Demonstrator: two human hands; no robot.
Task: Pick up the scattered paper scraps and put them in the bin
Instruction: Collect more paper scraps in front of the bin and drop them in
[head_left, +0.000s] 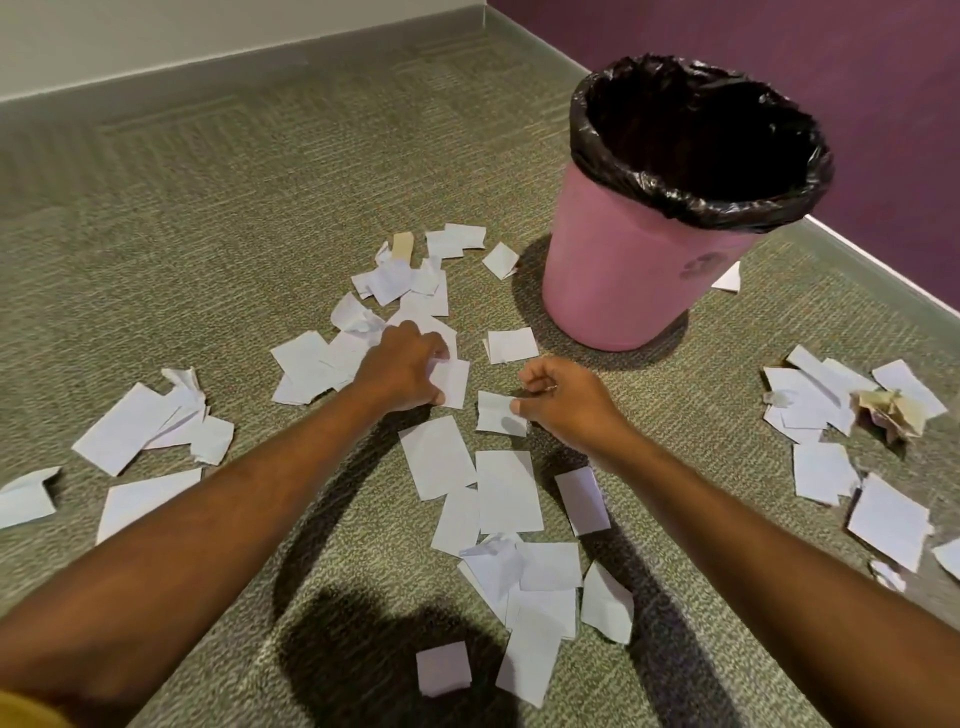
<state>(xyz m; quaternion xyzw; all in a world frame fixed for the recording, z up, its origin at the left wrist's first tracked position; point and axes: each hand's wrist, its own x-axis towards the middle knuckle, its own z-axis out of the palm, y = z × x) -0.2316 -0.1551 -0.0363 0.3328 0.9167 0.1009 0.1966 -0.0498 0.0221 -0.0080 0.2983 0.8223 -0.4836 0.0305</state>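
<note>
Scraps (506, 491) strewn on carpet (208, 234) — bin (623, 260) behind, right.

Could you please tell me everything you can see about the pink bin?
The pink bin is a round, plastic-looking tub tapering toward its base, with a faint round mark on its side. A black bag lines it and folds over the rim; its inside looks dark. It stands upright on the green carpet near the purple wall. A white scrap lies by its base. Neither the left hand nor the right hand touches it.
</note>
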